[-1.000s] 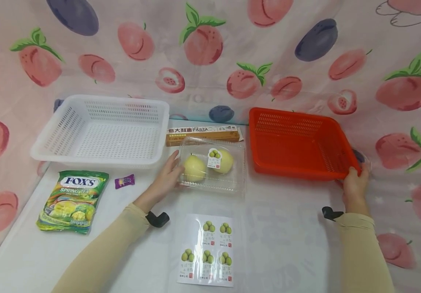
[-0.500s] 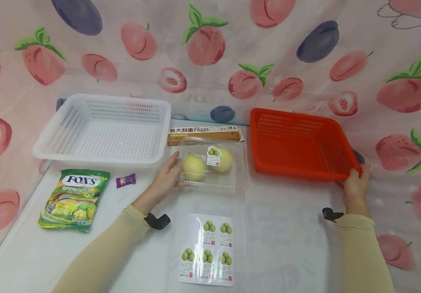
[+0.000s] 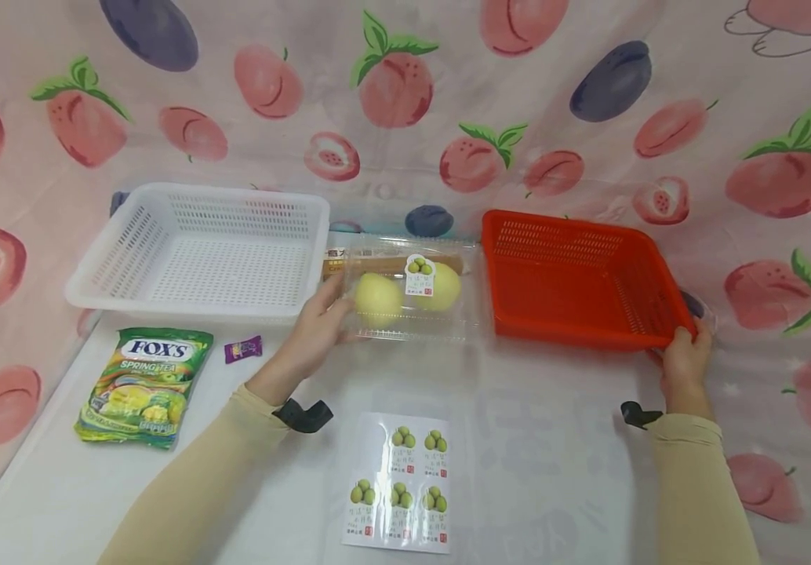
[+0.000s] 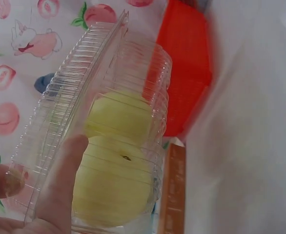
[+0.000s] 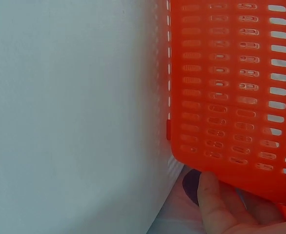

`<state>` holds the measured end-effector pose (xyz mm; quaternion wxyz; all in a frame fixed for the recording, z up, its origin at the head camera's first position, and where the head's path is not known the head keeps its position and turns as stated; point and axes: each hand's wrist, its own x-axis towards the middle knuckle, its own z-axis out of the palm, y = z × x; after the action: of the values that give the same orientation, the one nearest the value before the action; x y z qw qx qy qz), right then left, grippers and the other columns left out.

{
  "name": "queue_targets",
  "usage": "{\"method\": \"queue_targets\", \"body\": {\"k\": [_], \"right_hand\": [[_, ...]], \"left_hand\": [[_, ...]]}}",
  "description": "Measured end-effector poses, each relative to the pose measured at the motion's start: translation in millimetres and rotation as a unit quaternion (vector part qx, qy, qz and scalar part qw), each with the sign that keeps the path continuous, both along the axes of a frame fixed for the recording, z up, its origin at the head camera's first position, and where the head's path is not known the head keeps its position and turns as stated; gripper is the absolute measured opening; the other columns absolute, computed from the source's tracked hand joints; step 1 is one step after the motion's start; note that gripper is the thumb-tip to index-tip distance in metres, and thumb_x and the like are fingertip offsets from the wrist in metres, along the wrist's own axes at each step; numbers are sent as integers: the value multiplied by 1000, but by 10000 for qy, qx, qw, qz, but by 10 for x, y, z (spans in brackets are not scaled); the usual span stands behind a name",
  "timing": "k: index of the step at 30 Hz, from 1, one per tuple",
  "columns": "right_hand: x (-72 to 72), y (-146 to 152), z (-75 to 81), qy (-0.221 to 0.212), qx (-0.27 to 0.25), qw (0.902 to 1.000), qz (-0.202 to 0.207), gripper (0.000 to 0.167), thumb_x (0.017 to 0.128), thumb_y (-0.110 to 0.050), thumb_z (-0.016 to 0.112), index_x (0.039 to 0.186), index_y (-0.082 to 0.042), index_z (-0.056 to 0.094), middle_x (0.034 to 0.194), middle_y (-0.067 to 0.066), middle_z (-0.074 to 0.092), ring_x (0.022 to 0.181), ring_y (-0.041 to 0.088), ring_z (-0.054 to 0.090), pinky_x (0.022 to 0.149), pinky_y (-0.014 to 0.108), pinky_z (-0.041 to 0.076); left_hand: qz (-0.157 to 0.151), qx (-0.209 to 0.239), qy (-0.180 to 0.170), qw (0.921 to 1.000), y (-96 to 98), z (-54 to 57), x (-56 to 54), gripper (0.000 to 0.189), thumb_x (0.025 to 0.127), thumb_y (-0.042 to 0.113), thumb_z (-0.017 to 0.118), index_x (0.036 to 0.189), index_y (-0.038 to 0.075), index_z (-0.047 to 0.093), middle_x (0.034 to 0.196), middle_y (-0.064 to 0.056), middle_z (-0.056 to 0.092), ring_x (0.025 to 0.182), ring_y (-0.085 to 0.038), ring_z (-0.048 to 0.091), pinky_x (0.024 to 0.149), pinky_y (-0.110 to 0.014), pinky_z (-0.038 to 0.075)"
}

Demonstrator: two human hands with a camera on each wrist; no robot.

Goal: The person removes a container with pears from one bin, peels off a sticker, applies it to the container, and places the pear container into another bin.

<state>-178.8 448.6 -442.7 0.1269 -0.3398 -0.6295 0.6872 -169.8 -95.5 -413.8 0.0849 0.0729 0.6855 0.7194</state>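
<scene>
My left hand (image 3: pixel 314 329) grips the left end of a clear plastic clamshell box (image 3: pixel 472 318), raised above the table and overlapping the pasta box (image 3: pixel 332 265) in the head view. Inside sit two pale yellow-green fruits (image 3: pixel 378 300), perhaps pears, and a fruit sticker (image 3: pixel 420 276) is on the lid. In the left wrist view, the index finger (image 4: pixel 62 175) lies along the box's side. My right hand (image 3: pixel 685 365) holds the front right corner of a red perforated basket (image 3: pixel 582 337); the thumb shows against its wall in the right wrist view.
A white perforated basket (image 3: pixel 201 310) stands at the back left. Before it lie a green Fox's candy bag (image 3: pixel 140 388) and a small purple wrapped candy (image 3: pixel 243 349). A sticker sheet (image 3: pixel 377 510) lies at front centre. A fruit-print cloth (image 3: pixel 391 188) hangs behind.
My left hand has lifted the clamshell box up and slightly away, so it covers more of the pasta box. The right hand and the red basket stay in place.
</scene>
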Motion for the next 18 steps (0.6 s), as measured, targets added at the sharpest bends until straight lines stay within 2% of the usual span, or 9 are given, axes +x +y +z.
{"method": "queue_targets", "body": {"k": [3,8,13,18], "right_hand": [[-2,6,-13,16,42,10000,33,55,106,-21,28,157,-27,9,158,1,11,118,14,42,64,18,50],[-9,18,-30,12,85,9999,56,55,106,-22,28,157,-26,9,157,1,12,109,13,46,65,19,51],[-22,19,-40,-15,112,9999,-72,54,106,-22,29,157,-26,12,156,0,13,118,15,41,63,18,50],[-22,24,-37,-16,96,9998,-170,53,106,-22,30,156,-27,15,156,-1,14,118,15,42,63,18,50]], "left_hand": [[-6,205,-36,9998,63,102,-47,62,102,12,43,158,13,14,161,-6,11,134,-31,38,78,-39,56],[80,639,-288,9975,229,272,-140,66,100,7,43,158,14,12,160,-11,12,128,-32,46,75,-38,57],[42,1033,-362,9940,443,392,-230,66,101,4,43,158,13,10,160,-15,10,133,-31,40,76,-40,57],[-75,1110,-320,9933,698,471,-304,68,99,4,43,158,12,10,161,-15,9,140,-27,29,75,-40,57]]}}
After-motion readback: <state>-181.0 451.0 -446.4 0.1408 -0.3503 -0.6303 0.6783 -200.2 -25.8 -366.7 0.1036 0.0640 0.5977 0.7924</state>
